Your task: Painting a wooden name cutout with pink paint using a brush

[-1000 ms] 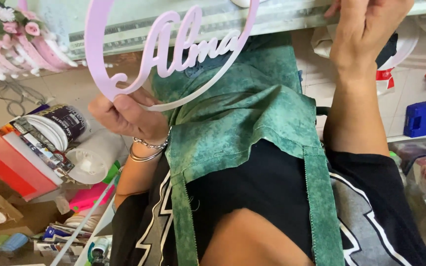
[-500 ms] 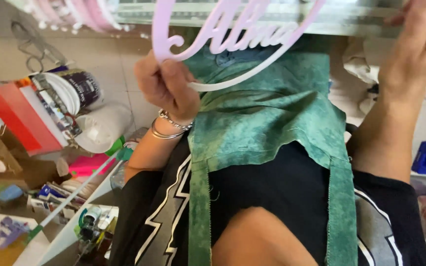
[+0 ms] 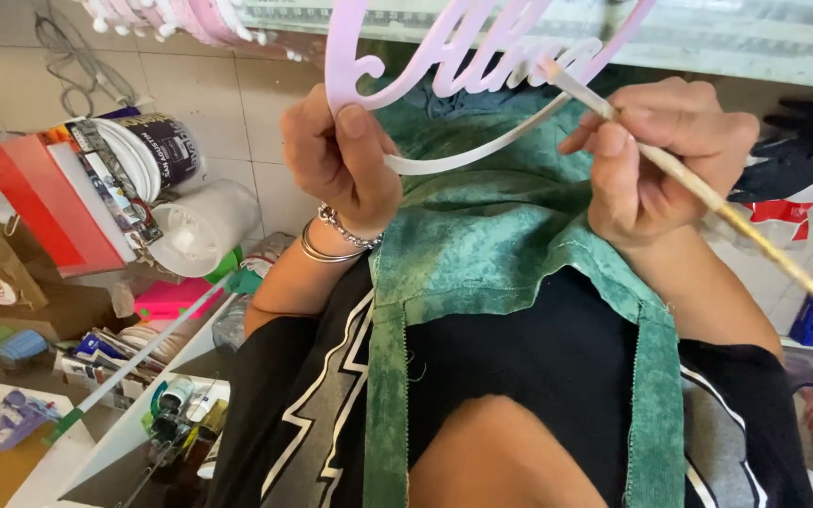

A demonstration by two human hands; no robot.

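Pale purple and flat, the ring-shaped sign with curly letters sits at 12 o'clock in my view. My left hand is at 10 o'clock, pinching the ring's lower edge with the thumb on top. My right hand is at 2 o'clock, fingers pressed tight around a thin wooden brush. Its tip touches the letters. A green apron hangs below. Paint tubs sit at 9 o'clock.

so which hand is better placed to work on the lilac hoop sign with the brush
Right. The right hand already grips the brush, its tip at the lilac hoop sign; the left hand is busy pinching the rim.
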